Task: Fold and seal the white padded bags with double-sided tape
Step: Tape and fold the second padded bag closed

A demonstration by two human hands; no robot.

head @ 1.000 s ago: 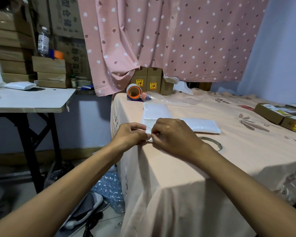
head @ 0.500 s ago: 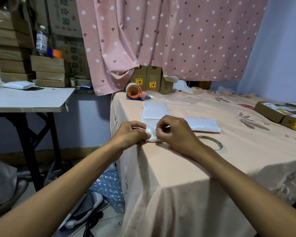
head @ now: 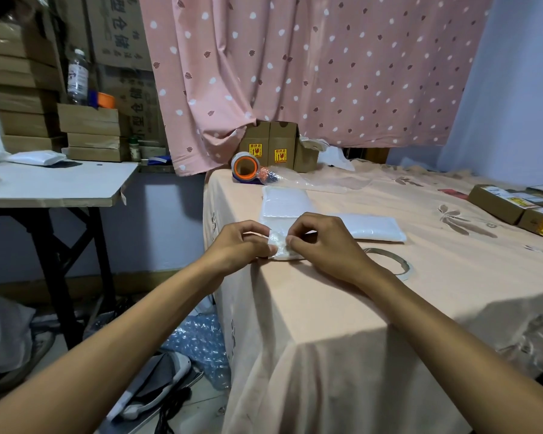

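Observation:
On the peach tablecloth near the table's left edge lies a small white padded bag (head: 280, 245), pinched from both sides. My left hand (head: 240, 244) grips its left end and my right hand (head: 322, 242) grips its right end; most of the bag is hidden under my fingers. Just behind my hands lies a flat white padded bag (head: 284, 203), and another white padded bag (head: 373, 227) lies to the right. A thin ring of double-sided tape (head: 395, 261) rests on the cloth right of my right wrist.
An orange-cored tape roll (head: 245, 169) and clear plastic wrap sit at the table's back left, before brown boxes (head: 271, 147). More boxes (head: 514, 205) line the right edge. A white side table (head: 54, 186) stands left; bubble wrap (head: 198, 343) lies on the floor.
My hands have shifted slightly apart and lifted off the bag's middle, so more of the folded white bag shows between my fingertips than a second ago.

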